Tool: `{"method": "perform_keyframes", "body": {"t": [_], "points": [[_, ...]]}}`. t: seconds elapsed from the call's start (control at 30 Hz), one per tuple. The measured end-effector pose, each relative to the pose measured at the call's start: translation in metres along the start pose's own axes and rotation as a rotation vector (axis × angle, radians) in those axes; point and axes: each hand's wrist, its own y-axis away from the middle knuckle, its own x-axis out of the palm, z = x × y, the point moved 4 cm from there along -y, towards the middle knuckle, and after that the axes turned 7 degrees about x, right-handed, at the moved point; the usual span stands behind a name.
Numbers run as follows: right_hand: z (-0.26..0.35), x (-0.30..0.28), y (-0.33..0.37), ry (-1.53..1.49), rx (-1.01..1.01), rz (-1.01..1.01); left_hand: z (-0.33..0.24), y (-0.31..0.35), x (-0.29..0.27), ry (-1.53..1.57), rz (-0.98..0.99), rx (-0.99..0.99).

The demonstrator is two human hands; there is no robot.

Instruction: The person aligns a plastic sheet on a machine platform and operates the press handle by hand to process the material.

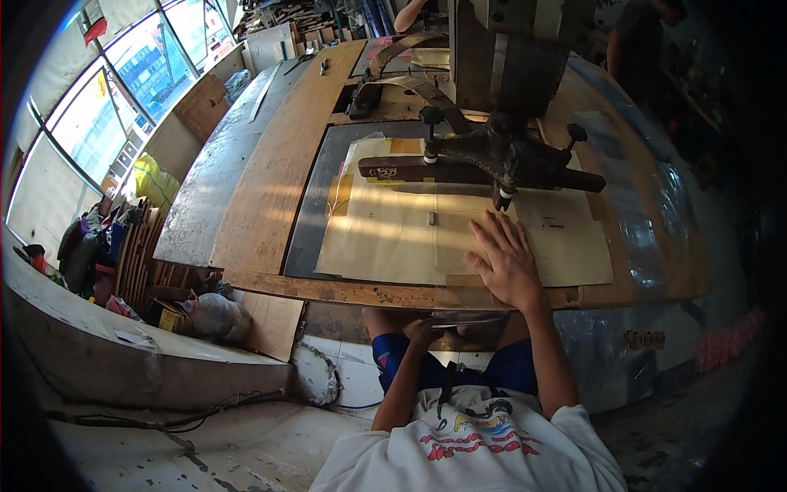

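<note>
My right hand [504, 258] lies flat with fingers spread on a pale sheet of material [385, 234] spread over the wooden worktable [262, 189]. Just beyond its fingertips stands the black head of a machine [500, 156] with knobs and a dark arm pointing left. My left hand [422, 330] is down below the table's front edge, near my knees, closed around the end of a thin flat metal piece [463, 318]. A small dark slot [432, 218] shows in the sheet left of my right hand.
A grey metal bench [213, 172] runs along the table's left side. Stacked boards and bags [123, 246] sit on the floor at left by large windows. Another person's arm [407, 15] shows at the far end, and a second person [639, 49] stands at the upper right.
</note>
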Motion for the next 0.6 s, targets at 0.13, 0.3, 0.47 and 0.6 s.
{"method": "perform_keyframes", "body": {"t": [0.13,0.3,0.47,0.6], "points": [[0.032,0.006,-0.019,-0.040,-0.049,0.032,0.092,-0.009,-0.004,0.109,0.046,0.100],[0.012,0.012,-0.024,-0.013,0.003,-0.047,0.081,-0.022,0.016,0.009,0.058,0.144],[0.006,-0.003,-0.020,-0.270,0.117,0.119,0.077,-0.024,0.014,-0.072,0.062,0.194],[0.021,-0.009,0.009,-0.001,0.006,0.004,0.078,-0.018,0.018,-0.152,0.121,0.247]]}}
